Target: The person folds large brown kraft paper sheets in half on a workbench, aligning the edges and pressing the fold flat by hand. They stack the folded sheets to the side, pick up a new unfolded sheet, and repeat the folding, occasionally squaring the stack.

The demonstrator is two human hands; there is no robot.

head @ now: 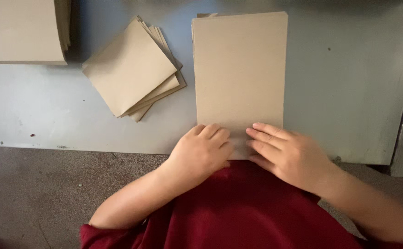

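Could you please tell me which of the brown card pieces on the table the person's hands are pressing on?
The tall upright sheet at centre, under both hands; the fanned pile and corner stack lie untouched to its left.

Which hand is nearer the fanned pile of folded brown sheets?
Left. The left hand presses the near edge of the big cardboard sheet, with the fanned pile up and to its left. The right hand sits further right on that sheet.

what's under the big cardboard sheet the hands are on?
The tall cardboard sheet lies on the grey table. A corner of another sheet peeks out at its top left; the rest beneath is covered.
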